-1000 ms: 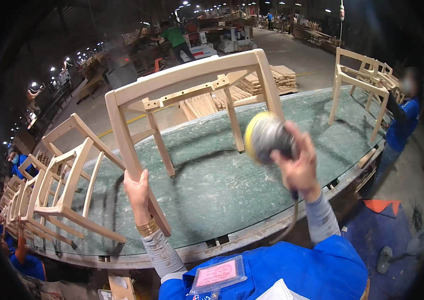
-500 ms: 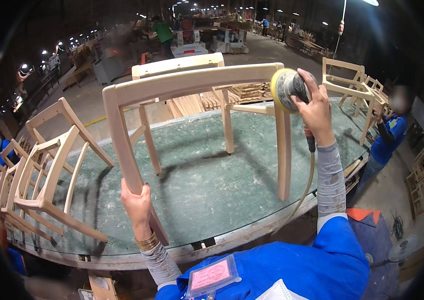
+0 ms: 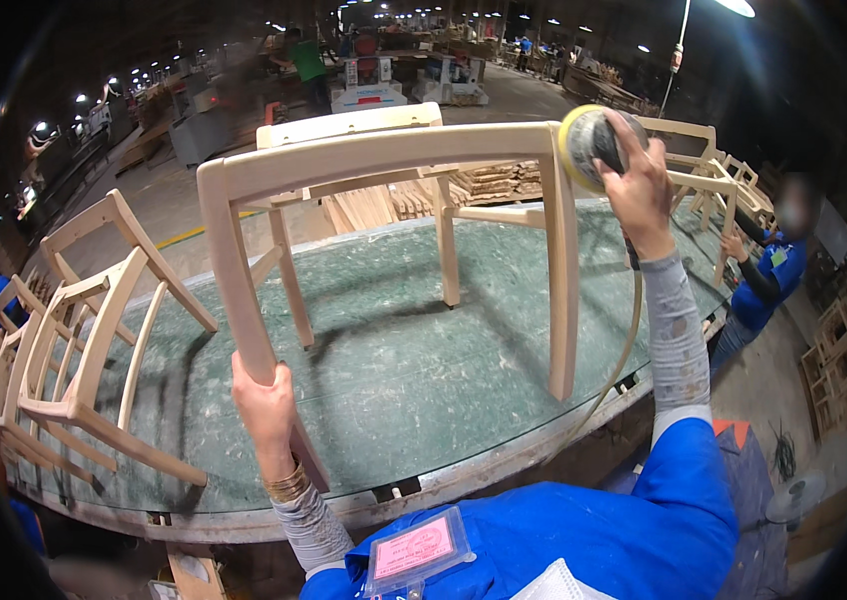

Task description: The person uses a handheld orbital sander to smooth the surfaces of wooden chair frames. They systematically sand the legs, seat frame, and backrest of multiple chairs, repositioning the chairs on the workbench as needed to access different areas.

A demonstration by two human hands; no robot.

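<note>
A bare wooden chair frame (image 3: 384, 157) stands on the green work table in front of me. My left hand (image 3: 264, 400) is wrapped round the lower part of its near left leg. In my right hand (image 3: 641, 195) is a round orbital sander (image 3: 589, 147) with a yellow-edged pad. The sander is tilted, its pad facing the outer side of the frame's right top corner; whether it touches the wood I cannot tell. A hose (image 3: 634, 325) hangs from the sander down past the table's front edge.
The green table top (image 3: 394, 420) curves across the view. Several similar chair frames (image 3: 104, 345) crowd its left end, and others (image 3: 699, 180) stand at the right, where a co-worker in blue (image 3: 779, 265) has a hand on one. Wooden parts (image 3: 384, 205) lie stacked beyond the table.
My right hand has carried the sander slightly right and up, from the top corner's front to its outer side, and turned the pad. My left hand keeps its hold on the leg.
</note>
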